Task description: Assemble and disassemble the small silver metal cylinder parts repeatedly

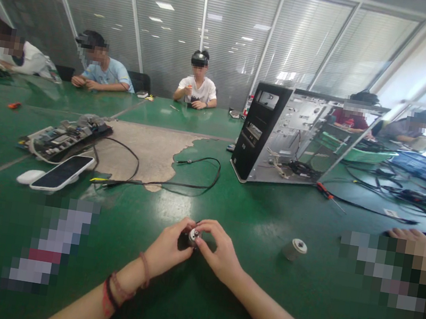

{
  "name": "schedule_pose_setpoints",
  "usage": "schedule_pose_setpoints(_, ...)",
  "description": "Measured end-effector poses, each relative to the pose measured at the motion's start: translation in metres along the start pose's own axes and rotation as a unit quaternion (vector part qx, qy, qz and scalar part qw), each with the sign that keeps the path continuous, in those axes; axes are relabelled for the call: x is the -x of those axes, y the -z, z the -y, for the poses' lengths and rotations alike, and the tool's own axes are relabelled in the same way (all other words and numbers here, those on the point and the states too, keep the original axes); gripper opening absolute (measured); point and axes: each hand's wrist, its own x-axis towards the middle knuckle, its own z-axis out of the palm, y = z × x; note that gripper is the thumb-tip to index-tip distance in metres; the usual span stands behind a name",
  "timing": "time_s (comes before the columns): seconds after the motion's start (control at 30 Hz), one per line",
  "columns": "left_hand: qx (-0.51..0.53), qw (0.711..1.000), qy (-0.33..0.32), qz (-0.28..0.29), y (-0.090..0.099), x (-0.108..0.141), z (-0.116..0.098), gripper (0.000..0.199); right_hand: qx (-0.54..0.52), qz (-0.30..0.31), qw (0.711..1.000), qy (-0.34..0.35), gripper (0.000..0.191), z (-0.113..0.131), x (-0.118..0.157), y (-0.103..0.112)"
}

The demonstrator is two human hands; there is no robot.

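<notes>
Between my hands, just above the green table, is a small metal cylinder (pixel 193 235) with a pale end face and dark holes, which looks like a small motor. My left hand (pixel 169 244) has its fingers and thumb curled round its left side. From the right, the thumb and forefinger of my right hand (pixel 218 249) pinch its end. My fingers hide much of its body. A second, similar metal cylinder (pixel 295 250) stands on the table to the right of my hands, its pale round end facing up.
Ahead right stands an open computer case (pixel 265 135), a red-handled screwdriver (pixel 326 191) beside it. A black cable (pixel 192 185) lies ahead. A phone (pixel 63 172) and circuit board assembly (pixel 65 139) lie left. Another person's hand (pixel 413 237) rests at right; several people sit around the table.
</notes>
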Motion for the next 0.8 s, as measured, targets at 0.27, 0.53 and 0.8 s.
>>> schedule_pose_setpoints(0.27, -0.03, 0.999, -0.006, 0.008, 0.005, 0.001, 0.0, 0.03, -0.002, -0.018, 1.0, -0.006, 0.011, 0.003, -0.004, -0.004)
schedule_pose_setpoints(0.53, -0.077, 0.997, -0.009, 0.001, 0.003, 0.003, 0.007, 0.033, 0.014, -0.057, 0.998, -0.001, 0.011, 0.005, -0.006, 0.004)
schedule_pose_setpoints(0.8, -0.114, 0.993, -0.014, 0.002, 0.01, 0.003, 0.009, 0.035, 0.069, -0.061, 0.993, -0.068, 0.012, -0.016, -0.002, 0.037)
